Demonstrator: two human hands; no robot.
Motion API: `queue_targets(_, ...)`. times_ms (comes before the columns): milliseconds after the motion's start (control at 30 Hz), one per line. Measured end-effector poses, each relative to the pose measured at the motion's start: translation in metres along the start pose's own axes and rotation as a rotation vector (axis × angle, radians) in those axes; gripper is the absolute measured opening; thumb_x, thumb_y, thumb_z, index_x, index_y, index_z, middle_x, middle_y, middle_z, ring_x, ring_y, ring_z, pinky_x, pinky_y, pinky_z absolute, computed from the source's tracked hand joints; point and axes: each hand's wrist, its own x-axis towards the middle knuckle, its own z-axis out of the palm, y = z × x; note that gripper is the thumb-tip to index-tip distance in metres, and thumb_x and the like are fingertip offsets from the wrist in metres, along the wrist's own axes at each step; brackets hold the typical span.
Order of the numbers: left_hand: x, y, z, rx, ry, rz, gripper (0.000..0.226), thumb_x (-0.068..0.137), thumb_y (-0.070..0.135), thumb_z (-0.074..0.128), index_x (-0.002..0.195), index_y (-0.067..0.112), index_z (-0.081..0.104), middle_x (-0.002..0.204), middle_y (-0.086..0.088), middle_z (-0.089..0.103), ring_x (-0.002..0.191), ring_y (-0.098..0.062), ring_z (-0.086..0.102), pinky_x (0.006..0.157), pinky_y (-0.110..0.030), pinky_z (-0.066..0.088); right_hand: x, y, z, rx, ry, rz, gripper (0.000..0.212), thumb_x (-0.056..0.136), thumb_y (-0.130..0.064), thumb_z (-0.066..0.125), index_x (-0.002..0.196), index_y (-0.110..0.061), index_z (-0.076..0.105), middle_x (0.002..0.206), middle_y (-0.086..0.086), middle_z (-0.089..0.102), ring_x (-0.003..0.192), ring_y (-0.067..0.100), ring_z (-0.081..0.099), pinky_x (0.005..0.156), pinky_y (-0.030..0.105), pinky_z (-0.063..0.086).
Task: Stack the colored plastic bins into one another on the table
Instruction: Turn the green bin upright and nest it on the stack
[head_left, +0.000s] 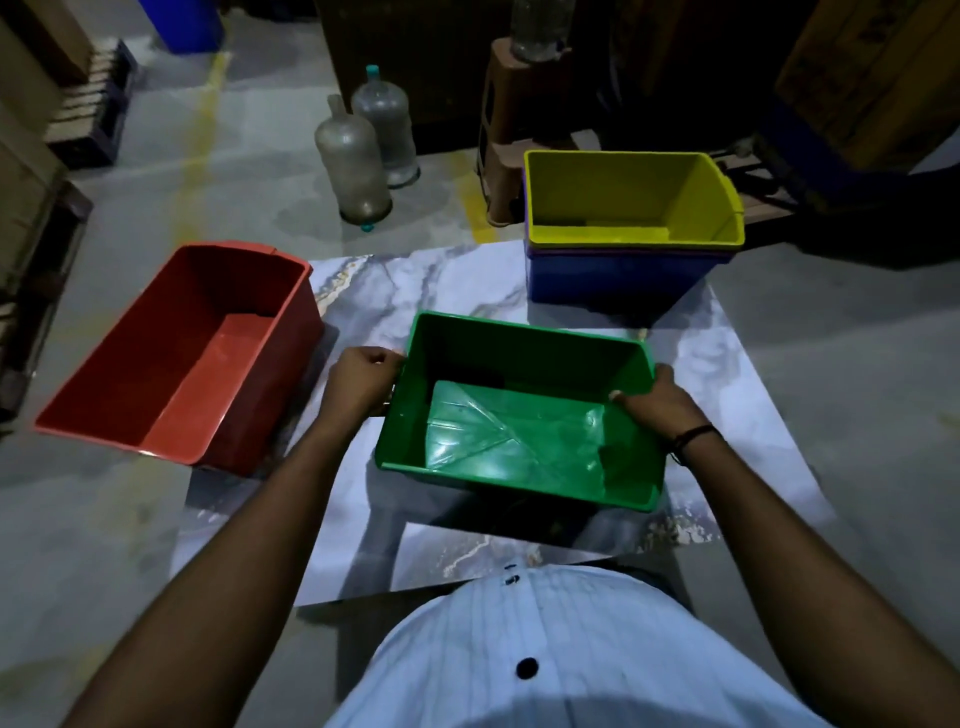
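While the marble table holds a red bin unstacked at its left edge, yellow bin already nests in a blue bin far right, w/ a purple rim between. Green bin is mid-table, left hand and right hand both clamped on its side rims; approx. half done, green & red left.

Warehouse/storeroom: concrete floor w/ yellow lines, cartons, water jugs.

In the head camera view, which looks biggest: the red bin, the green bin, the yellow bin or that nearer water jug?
1. Red bin and green bin: too alike to rank, both near the camera.
2. Yellow bin, farther off, so possibly equal.
3. Nearer water jug.
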Motion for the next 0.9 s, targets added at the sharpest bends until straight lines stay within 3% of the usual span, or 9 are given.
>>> queue_targets(100, 0.001, 0.004, 0.002, 0.231, 0.049, 0.110, 0.032, 0.087, 0.047, 0.063, 0.094, 0.021, 0.079, 0.092, -0.012, 0.079, 0.085, -0.030, 0.076, 0.080, -0.043, 0.064, -0.005, -0.007, -0.005, 0.055, 0.086, -0.082, 0.058, 0.082, -0.038, 0.076, 0.126, -0.008, 0.053, 0.122, 0.021, 0.064, 0.107, 0.038, 0.064, 0.091, 0.046, 0.055)
queue_targets(200, 0.005, 0.015, 0.000, 0.310, 0.135, 0.160, 0.029, 0.096, 0.028, 0.061, 0.116, 0.015, 0.078, 0.112, -0.017, 0.077, 0.105, -0.033, 0.072, 0.089, -0.033, 0.054, -0.022, -0.027, -0.020, 0.324, 0.169, -0.187, 0.058, 0.082, -0.036, 0.079, 0.130, -0.010, 0.059, 0.122, 0.015, 0.067, 0.108, 0.030, 0.066, 0.093, 0.043, 0.055)
queue_targets(333, 0.023, 0.020, -0.003, 0.208, 0.092, 0.037, 0.024, 0.097, 0.016, 0.060, 0.083, -0.001, 0.070, 0.105, -0.027, 0.074, 0.103, -0.039, 0.071, 0.092, -0.045, 0.054, -0.064, -0.067, -0.053, 0.722, 0.123, -0.469, 0.051, 0.085, -0.032, 0.069, 0.131, -0.013, 0.063, 0.124, 0.008, 0.068, 0.111, 0.019, 0.066, 0.074, 0.028, 0.054)
queue_targets(400, 0.031, 0.021, 0.000, 0.140, 0.053, -0.092, 0.025, 0.094, 0.019, 0.067, 0.076, 0.002, 0.066, 0.106, -0.028, 0.073, 0.104, -0.038, 0.071, 0.096, -0.050, 0.055, -0.082, -0.085, -0.065, 0.744, 0.048, -0.648, 0.048, 0.091, -0.027, 0.064, 0.136, -0.013, 0.059, 0.132, 0.007, 0.065, 0.120, 0.019, 0.064, 0.081, 0.027, 0.054)
queue_targets(467, 0.040, 0.021, 0.006, 0.115, -0.031, -0.183, 0.024, 0.092, 0.022, 0.072, 0.096, -0.002, 0.076, 0.110, -0.027, 0.074, 0.105, -0.038, 0.071, 0.098, -0.048, 0.056, -0.089, -0.096, -0.073, 0.672, 0.040, -0.778, 0.050, 0.093, -0.024, 0.063, 0.140, -0.009, 0.055, 0.138, 0.009, 0.062, 0.128, 0.020, 0.059, 0.095, 0.031, 0.053)
queue_targets(600, 0.044, 0.032, 0.011, 0.142, -0.183, -0.232, 0.024, 0.090, 0.026, 0.075, 0.099, 0.004, 0.077, 0.109, -0.023, 0.075, 0.103, -0.039, 0.072, 0.100, -0.053, 0.056, -0.077, -0.102, -0.088, 0.563, 0.175, -0.778, 0.052, 0.091, -0.027, 0.065, 0.140, -0.010, 0.056, 0.134, 0.006, 0.063, 0.125, 0.015, 0.060, 0.105, 0.038, 0.050)
queue_targets(700, 0.038, 0.058, 0.006, 0.083, -0.290, -0.201, 0.025, 0.095, 0.027, 0.070, 0.100, 0.002, 0.073, 0.104, -0.020, 0.074, 0.086, -0.028, 0.074, 0.079, -0.039, 0.061, -0.056, -0.089, -0.108, 0.630, 0.248, -0.627, 0.047, 0.089, -0.029, 0.061, 0.134, -0.015, 0.060, 0.127, 0.007, 0.067, 0.118, 0.016, 0.064, 0.102, 0.042, 0.053)
queue_targets(767, 0.029, 0.082, 0.002, -0.011, -0.346, -0.194, 0.026, 0.090, 0.033, 0.076, 0.092, 0.008, 0.070, 0.097, -0.017, 0.072, 0.075, -0.019, 0.068, 0.068, -0.029, 0.054, -0.042, -0.078, -0.124, 0.730, 0.232, -0.505, 0.045, 0.089, -0.027, 0.058, 0.131, -0.010, 0.064, 0.121, 0.010, 0.071, 0.112, 0.022, 0.068, 0.085, 0.037, 0.058)
queue_targets(900, 0.005, 0.140, -0.007, -0.020, -0.423, -0.106, 0.037, 0.093, 0.042, 0.069, 0.071, 0.018, 0.052, 0.054, 0.000, 0.044, 0.037, -0.006, 0.039, 0.039, -0.017, 0.028, -0.026, -0.061, -0.149, 0.865, 0.234, -0.345, 0.031, 0.101, -0.011, 0.042, 0.113, -0.013, 0.070, 0.083, -0.008, 0.071, 0.061, 0.001, 0.064, 0.052, 0.016, 0.045)
